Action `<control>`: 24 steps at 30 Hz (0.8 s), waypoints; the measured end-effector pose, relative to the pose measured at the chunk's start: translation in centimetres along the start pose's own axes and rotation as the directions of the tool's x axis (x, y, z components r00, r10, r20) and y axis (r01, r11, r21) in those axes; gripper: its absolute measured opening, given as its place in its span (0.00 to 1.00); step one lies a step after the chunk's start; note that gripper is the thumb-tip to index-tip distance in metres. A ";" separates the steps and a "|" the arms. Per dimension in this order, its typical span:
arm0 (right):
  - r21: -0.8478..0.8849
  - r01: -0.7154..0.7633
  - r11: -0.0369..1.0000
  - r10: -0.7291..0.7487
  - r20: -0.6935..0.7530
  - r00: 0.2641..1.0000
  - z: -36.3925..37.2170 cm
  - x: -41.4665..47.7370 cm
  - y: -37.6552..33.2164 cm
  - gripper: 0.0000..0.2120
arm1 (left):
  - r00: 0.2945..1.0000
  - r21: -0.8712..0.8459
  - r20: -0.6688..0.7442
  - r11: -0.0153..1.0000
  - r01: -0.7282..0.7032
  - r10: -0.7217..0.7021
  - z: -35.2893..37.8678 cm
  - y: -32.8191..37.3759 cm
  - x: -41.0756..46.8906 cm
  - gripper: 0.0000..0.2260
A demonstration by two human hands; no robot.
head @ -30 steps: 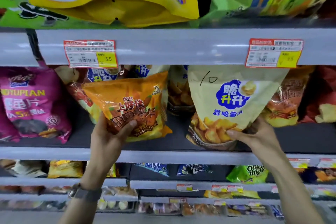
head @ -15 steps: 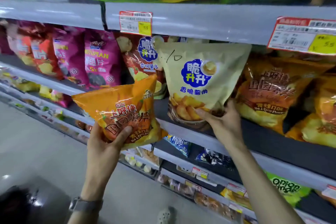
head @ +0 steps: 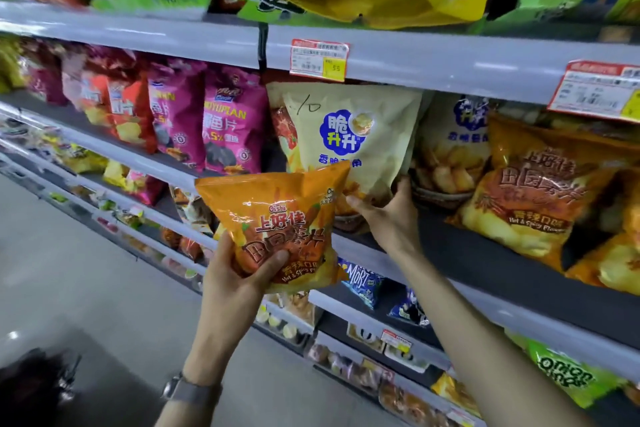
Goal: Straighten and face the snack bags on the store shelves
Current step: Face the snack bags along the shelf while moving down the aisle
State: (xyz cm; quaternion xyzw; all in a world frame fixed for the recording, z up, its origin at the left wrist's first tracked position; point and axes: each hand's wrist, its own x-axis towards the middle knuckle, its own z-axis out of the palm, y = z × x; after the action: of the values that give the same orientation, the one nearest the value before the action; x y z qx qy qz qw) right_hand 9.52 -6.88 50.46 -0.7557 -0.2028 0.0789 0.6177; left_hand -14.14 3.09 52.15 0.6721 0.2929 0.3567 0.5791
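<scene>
Grey store shelf (head: pixel 433 61) w/ snack bags. Left hand (head: pixel 235 274) grips glossy orange Oishi chip bag (head: pixel 277 222) off-shelf; right hand (head: pixel 391 215) fingers curl round upright cream chip bag (head: pixel 349 139).

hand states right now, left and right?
Left hand: holding the orange Oishi bag.
Right hand: gripping the cream bag by its lower edge.

my left hand (head: pixel 239 274): raised, gripping orange bag (head: pixel 277 211) low, thumb across its front, fingers hidden behind | my right hand (head: pixel 389 218): pinching cream bag (head: pixel 353 135) at its bottom edge, thumb in front | my 2 forearms: bare, angled up and forward
</scene>
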 end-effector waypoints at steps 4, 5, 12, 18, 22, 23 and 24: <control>-0.003 0.019 1.000 -0.019 -0.064 0.998 -2.9 -2.5 0.8 0.25 | 0.985 0.010 0.171 1.000 0.001 -0.003 2.6 0.0 0.7 0.24; 0.027 0.019 0.999 -0.016 -0.092 0.996 -3.9 -3.7 1.2 0.20 | 0.977 0.012 0.215 1.000 0.000 -0.003 3.6 -0.1 0.9 0.24; 0.196 -0.028 0.980 0.057 -0.142 0.988 -10.1 -11.6 2.3 0.16 | 0.876 -0.043 0.480 0.999 -0.031 0.048 12.3 0.9 1.4 0.25; -0.058 -0.082 0.995 0.071 -0.175 0.982 -14.5 -10.7 2.3 0.33 | 0.806 -0.108 0.574 0.989 -0.104 0.147 18.9 1.8 2.3 0.25; -0.176 -0.135 0.975 0.089 -0.248 0.965 -15.7 -8.5 3.5 0.36 | 0.786 -0.096 0.600 0.988 -0.117 0.151 21.7 0.7 2.9 0.26; -0.194 -0.150 0.969 0.100 -0.246 0.964 -15.7 -8.2 3.9 0.35 | 0.783 -0.090 0.607 0.990 -0.107 0.140 22.0 0.2 3.1 0.25; -0.211 -0.160 0.964 0.107 -0.242 0.964 -15.7 -8.0 4.2 0.35 | 0.776 -0.076 0.618 0.991 -0.107 0.131 22.2 -0.3 3.2 0.24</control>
State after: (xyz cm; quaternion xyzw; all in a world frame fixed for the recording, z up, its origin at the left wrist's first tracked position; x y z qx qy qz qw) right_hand 8.97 -24.87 48.90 -0.8378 -0.0867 0.0093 0.5390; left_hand 5.83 -6.92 50.68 0.7586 0.0364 0.1568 0.6314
